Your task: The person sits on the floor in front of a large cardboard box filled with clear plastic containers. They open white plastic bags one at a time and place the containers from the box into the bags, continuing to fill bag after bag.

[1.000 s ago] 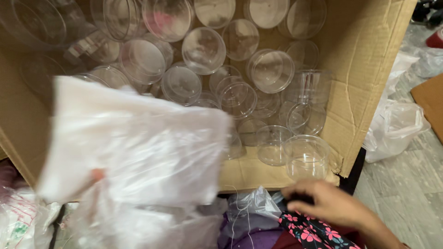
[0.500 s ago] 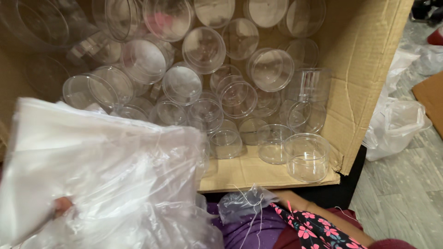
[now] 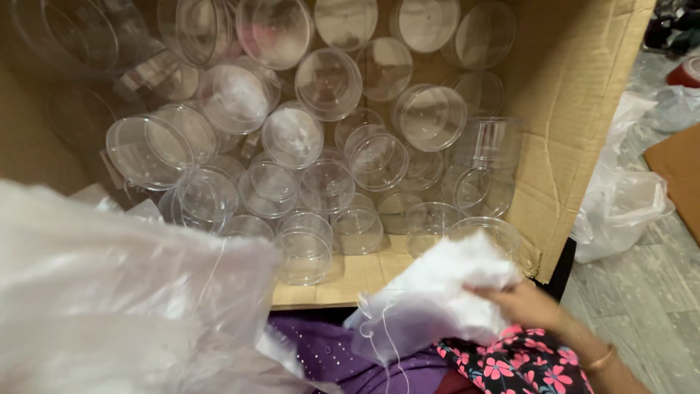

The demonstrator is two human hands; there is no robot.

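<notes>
Gripping a white fluffy wad (image 3: 445, 299) at lower centre, the right hand (image 3: 529, 306) had its fingers closed on it, just below the clear round tubs (image 3: 328, 182) in the cardboard box (image 3: 576, 87). The left hand was hidden behind a big plastic bag (image 3: 124, 306) at lower left, so I couldn't tell its grip. Looked like the stuffing stage; next would need a tub lined up.

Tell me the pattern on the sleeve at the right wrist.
Dark sleeve with pink flowers, seen in the head view.

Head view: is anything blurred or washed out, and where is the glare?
Head view: the plastic bag at lower left is close, soft and almost washed out; the right hand and its white netting are slightly soft; faint glare rings the clear round containers, which stay sharp; the cardboard box is evenly lit.
</notes>
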